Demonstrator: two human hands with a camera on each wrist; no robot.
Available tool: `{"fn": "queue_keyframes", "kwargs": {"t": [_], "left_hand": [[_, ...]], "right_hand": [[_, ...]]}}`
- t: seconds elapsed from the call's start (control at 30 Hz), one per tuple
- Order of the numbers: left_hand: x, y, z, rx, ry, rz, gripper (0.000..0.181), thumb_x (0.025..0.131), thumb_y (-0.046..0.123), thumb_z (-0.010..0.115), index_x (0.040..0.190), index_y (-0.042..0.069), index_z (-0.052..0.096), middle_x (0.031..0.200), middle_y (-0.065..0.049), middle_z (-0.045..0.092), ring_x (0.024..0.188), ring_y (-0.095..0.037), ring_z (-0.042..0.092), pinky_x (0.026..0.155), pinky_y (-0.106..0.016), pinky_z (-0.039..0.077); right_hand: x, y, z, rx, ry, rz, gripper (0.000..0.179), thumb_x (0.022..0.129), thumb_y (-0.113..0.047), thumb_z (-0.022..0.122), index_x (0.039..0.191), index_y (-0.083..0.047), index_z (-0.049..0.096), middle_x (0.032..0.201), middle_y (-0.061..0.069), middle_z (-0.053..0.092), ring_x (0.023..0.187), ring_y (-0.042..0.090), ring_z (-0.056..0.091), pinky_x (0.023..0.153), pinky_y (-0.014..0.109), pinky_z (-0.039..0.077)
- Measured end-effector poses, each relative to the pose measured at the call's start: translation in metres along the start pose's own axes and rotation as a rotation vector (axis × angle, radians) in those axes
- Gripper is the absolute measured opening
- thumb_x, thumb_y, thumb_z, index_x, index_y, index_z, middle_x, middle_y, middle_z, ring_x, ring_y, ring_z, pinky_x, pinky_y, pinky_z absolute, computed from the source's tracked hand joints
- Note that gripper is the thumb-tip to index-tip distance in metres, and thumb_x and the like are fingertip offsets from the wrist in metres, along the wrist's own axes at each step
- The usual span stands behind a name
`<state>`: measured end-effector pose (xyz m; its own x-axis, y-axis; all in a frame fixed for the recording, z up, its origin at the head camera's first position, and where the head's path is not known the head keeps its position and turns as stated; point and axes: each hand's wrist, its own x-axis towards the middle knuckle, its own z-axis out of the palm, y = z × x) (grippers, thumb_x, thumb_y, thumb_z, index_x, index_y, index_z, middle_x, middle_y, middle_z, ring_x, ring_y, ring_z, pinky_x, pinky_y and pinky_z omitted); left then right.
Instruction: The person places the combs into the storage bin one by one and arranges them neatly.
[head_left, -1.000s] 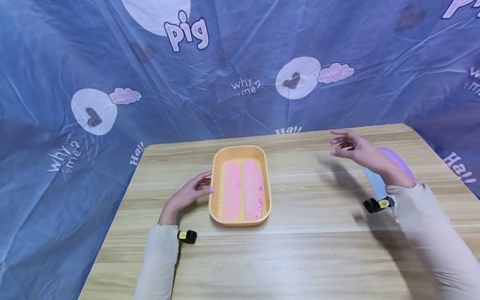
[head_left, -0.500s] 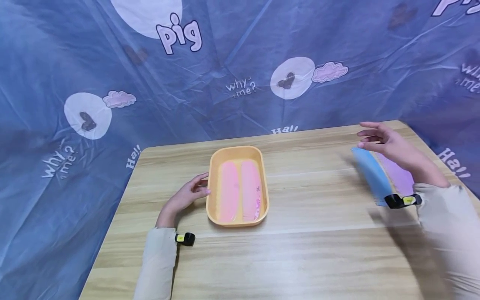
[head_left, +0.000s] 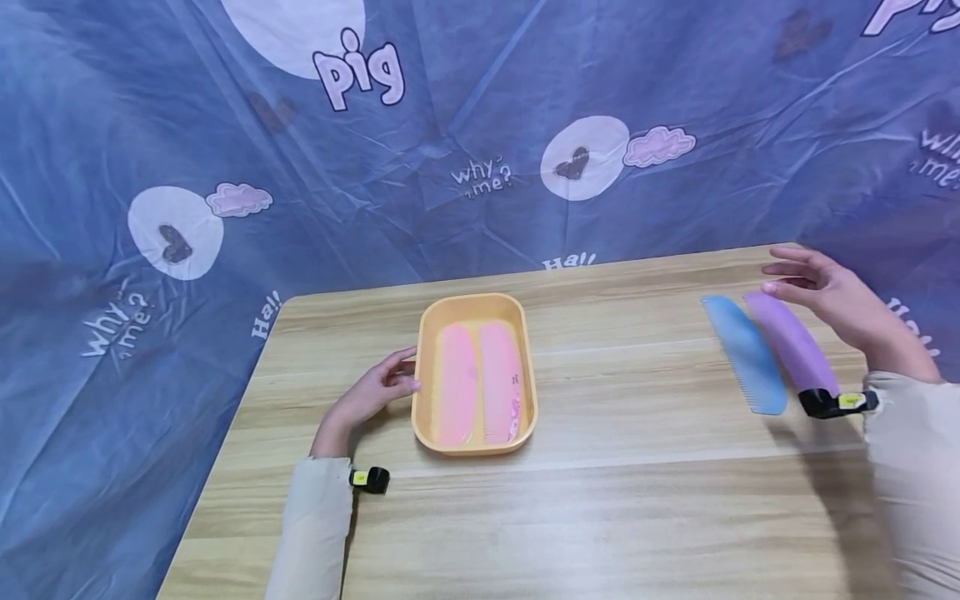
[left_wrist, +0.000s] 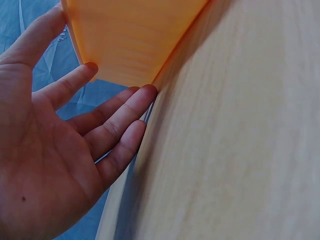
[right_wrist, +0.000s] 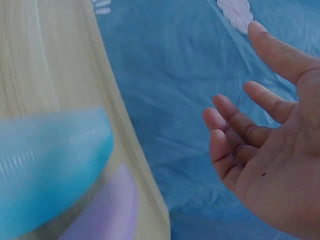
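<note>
My left hand (head_left: 375,393) touches the left side of a yellow-orange plastic tray (head_left: 474,449) with loosely spread fingertips and thumb; the left wrist view shows the fingers (left_wrist: 117,120) against the tray's outer wall (left_wrist: 130,45). Two pink combs lie side by side inside: a left comb (head_left: 458,383) and a right comb (head_left: 498,379) with a printed edge. My right hand (head_left: 843,300) hovers at the table's far right with bent, relaxed fingers and holds nothing. Below and left of it lie a blue comb (head_left: 746,354) and a purple comb (head_left: 791,342), the latter partly hidden by the wrist camera.
The wooden table (head_left: 600,500) carries the tray left of centre and the two loose combs at right. Blue printed cloth (head_left: 420,192) hangs behind the table and along its sides. Black cameras (head_left: 370,479) sit on both wrists.
My right hand has moved right, past the blue and purple combs, uncovering more of them. My left hand stays at the tray. The head view has shifted slightly.
</note>
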<state>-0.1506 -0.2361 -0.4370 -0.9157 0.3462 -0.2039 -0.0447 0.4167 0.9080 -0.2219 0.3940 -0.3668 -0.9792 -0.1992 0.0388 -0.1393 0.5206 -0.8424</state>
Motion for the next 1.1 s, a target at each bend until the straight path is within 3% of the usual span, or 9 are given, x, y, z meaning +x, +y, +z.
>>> {"fn": "queue_keyframes", "kwargs": {"t": [0.4, 0.73, 0.97, 1.1], "left_hand": [[0.0, 0.0, 0.0, -0.01, -0.014, 0.015, 0.069, 0.095, 0.024, 0.062, 0.153, 0.012, 0.026, 0.144, -0.024, 0.043, 0.129, -0.039, 0.049, 0.106, -0.043, 0.045], [0.002, -0.001, 0.0, -0.021, -0.018, 0.008, 0.07, 0.095, 0.023, 0.061, 0.153, 0.011, 0.024, 0.146, -0.025, 0.042, 0.131, -0.039, 0.047, 0.108, -0.046, 0.043], [0.002, 0.0, -0.001, -0.023, -0.02, 0.01, 0.069, 0.096, 0.022, 0.06, 0.153, 0.01, 0.023, 0.147, -0.025, 0.04, 0.132, -0.04, 0.045, 0.109, -0.048, 0.041], [0.0, 0.001, -0.001, -0.038, -0.02, 0.009, 0.069, 0.096, 0.021, 0.06, 0.153, 0.01, 0.023, 0.147, -0.026, 0.04, 0.133, -0.041, 0.044, 0.11, -0.049, 0.04]], "right_hand": [[-0.006, 0.034, -0.009, -0.041, 0.084, 0.109, 0.066, 0.098, -0.026, 0.057, 0.153, -0.03, 0.022, 0.104, -0.039, 0.044, 0.09, -0.026, 0.043, 0.07, 0.004, 0.029], [-0.009, 0.05, -0.01, -0.142, 0.06, 0.134, 0.072, 0.096, -0.029, 0.059, 0.155, -0.02, 0.018, 0.1, -0.038, 0.038, 0.084, -0.027, 0.039, 0.067, 0.0, 0.031], [-0.009, 0.067, -0.011, -0.147, 0.036, 0.18, 0.079, 0.095, -0.034, 0.06, 0.155, -0.012, 0.014, 0.099, -0.037, 0.037, 0.082, -0.028, 0.038, 0.067, 0.0, 0.035], [-0.007, 0.075, -0.011, -0.136, 0.024, 0.166, 0.079, 0.095, -0.031, 0.061, 0.153, -0.003, 0.016, 0.096, -0.04, 0.037, 0.082, -0.027, 0.039, 0.068, -0.001, 0.037]]}}
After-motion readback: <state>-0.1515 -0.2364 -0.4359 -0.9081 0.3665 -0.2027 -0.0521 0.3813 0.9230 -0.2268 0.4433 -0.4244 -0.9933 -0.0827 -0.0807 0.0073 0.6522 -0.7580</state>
